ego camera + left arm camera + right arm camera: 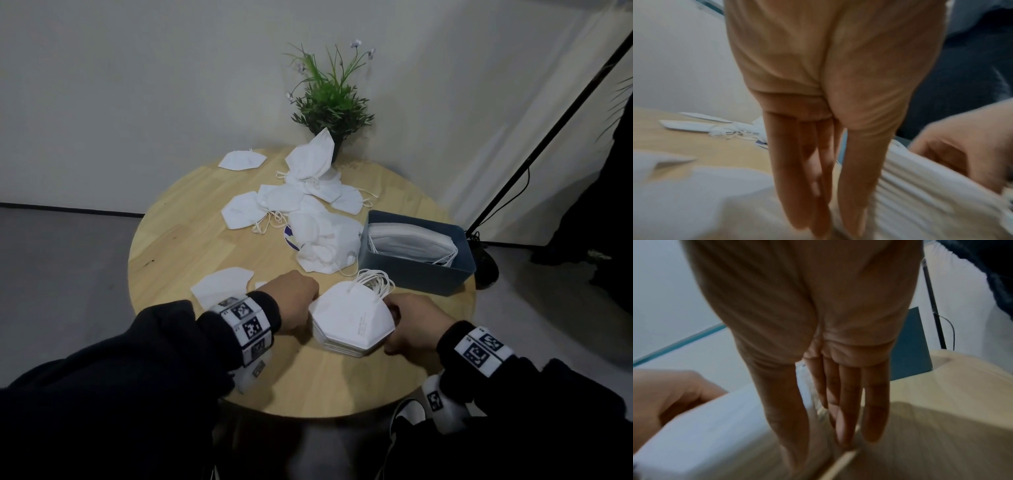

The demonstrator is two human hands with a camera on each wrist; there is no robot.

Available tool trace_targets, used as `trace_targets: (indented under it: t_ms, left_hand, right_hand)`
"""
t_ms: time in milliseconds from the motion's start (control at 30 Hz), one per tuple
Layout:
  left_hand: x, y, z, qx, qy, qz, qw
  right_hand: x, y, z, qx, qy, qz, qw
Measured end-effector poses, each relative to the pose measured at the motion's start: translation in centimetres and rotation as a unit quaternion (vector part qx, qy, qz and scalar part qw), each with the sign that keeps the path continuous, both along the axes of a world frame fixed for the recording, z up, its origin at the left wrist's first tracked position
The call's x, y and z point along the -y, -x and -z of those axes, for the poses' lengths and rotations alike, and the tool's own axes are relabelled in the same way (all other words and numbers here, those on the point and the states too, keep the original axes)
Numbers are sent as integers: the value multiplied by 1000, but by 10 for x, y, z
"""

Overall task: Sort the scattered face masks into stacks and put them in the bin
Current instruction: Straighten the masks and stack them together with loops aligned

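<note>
A stack of white folded face masks [352, 323] lies on the round wooden table [178, 240] near its front edge. My left hand [301, 305] stands at the stack's left side and my right hand [400, 325] at its right side. In the left wrist view my left hand [828, 178] has straight fingers pointing down against the stack's layered edge [920, 186]. My right hand [818, 418] also has straight fingers, its thumb lying along the stack [715, 426]. Behind the stack stands the blue-grey bin [459, 270], holding a stack of masks [407, 241].
Loose masks [308, 205] lie heaped in the table's middle, one mask [222, 286] beside my left wrist and another [241, 159] at the far left rim. A potted plant [329, 102] stands at the back. A black stand pole [548, 137] leans at the right.
</note>
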State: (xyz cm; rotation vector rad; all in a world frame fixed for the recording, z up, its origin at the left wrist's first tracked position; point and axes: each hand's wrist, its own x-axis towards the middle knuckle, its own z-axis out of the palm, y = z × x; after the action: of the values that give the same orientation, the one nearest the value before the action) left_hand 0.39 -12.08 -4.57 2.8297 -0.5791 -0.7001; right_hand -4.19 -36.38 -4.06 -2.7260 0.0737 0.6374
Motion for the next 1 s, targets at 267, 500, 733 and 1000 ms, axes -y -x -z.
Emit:
trace_targets:
  t_ms: [267, 500, 733, 1000]
  left_hand:
    - [-71, -81, -31, 81, 167, -148, 971]
    - [-110, -131, -1, 87, 148, -255, 952]
    - [-110, -150, 8, 23, 96, -219, 971]
    - [-130, -147, 18, 33, -33, -228, 973]
  right_hand:
    - [-3, -12, -41, 147, -88, 54, 984]
    - [-77, -72, -66, 88, -470, 186, 858]
    - [-116, -209, -53, 25, -364, 209, 907]
    - [-110, -331, -36, 43, -198, 252, 946]
